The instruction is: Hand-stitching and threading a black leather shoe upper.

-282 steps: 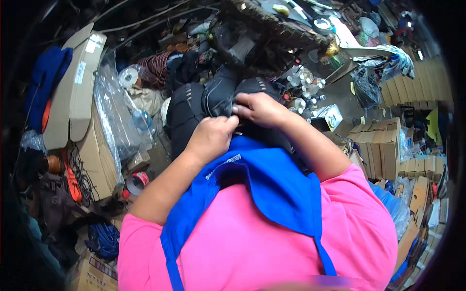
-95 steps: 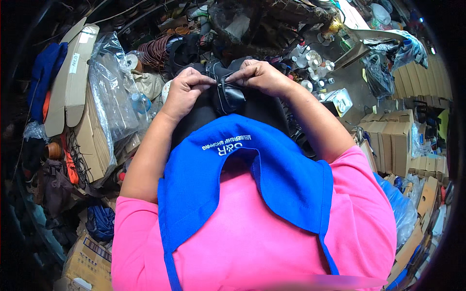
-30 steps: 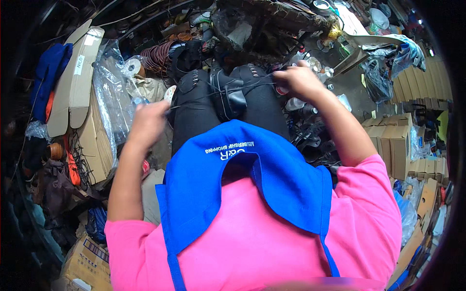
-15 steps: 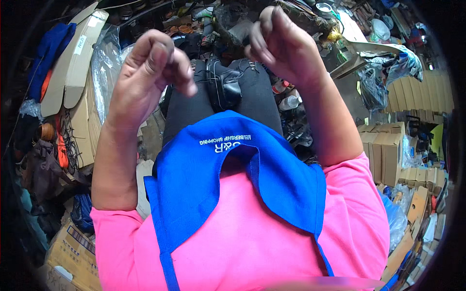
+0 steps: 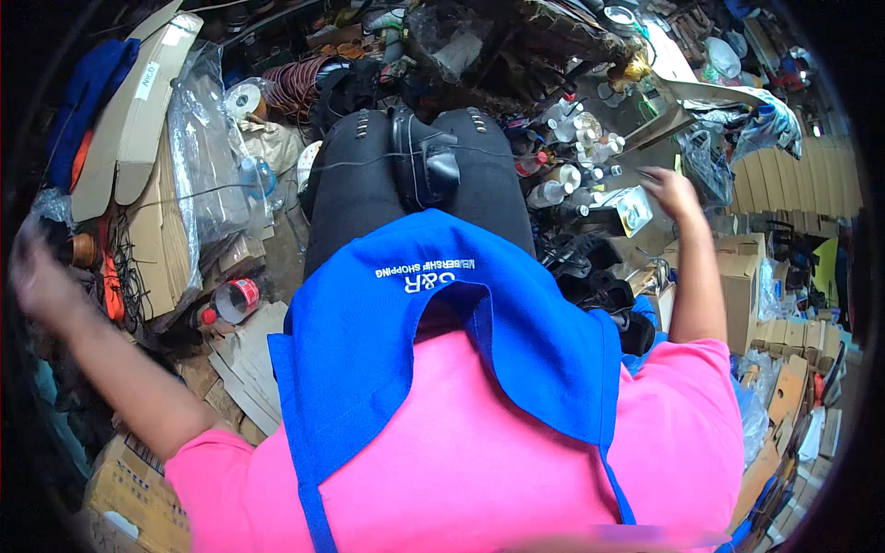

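Note:
Between my knees a black leather shoe [image 5: 431,173] is wedged upright against my dark trousers [image 5: 355,198]. A thin dark thread [image 5: 355,164] runs from it, drawn nearly straight out to the left and also out to the right. My left hand [image 5: 44,278] is far out at the left edge, smeared by motion, so its fingers do not show clearly; the thread leads toward that side. Out to the right my right hand [image 5: 673,192] is closed, its fingertips pinched at the thread's other side, though the thread itself is hard to see there.
Several bottles [image 5: 567,175] and a white container [image 5: 630,212] stand right of my knees. Cardboard sheets [image 5: 138,120] and plastic wrap [image 5: 207,138] lean at the left, near a red-labelled bottle [image 5: 237,300]. Cardboard boxes [image 5: 733,286] stand at the right. A blue apron [image 5: 359,323] covers my lap.
Both hands have swung from above the shoe far apart, the left outward and back, the right outward and lower. The thread now stretches across my knees. The shoe has stayed in place.

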Demonstrator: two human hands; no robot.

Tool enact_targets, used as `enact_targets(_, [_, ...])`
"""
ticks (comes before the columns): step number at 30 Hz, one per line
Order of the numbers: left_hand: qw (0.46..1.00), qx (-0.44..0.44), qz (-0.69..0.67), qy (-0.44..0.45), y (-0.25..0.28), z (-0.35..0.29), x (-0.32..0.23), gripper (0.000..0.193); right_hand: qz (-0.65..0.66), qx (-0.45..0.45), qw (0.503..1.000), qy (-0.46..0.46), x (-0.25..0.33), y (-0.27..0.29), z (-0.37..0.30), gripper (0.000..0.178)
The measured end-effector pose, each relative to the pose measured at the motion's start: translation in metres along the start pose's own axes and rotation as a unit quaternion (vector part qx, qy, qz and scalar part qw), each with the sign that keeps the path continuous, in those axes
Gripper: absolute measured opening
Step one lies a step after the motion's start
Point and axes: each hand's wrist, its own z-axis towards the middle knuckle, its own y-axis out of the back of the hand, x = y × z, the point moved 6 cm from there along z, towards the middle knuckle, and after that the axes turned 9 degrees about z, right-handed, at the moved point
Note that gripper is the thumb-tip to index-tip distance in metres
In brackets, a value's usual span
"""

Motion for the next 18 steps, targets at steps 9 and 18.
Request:
enact_targets(9, [0.764, 0.557, -0.325, -0.038, -0.181, -0.267, -0.174, 0.028, 0.224, -0.024, 0.919, 0.322, 0.267, -0.068, -0.025, 0.027])
enact_targets(18, [0.793, 0.599, -0.110, 0.018, -0.195, -0.230, -0.123, 0.046, 0.464, 0.144, 0.860, 0.160, 0.261, -0.070, -0.020, 0.036])
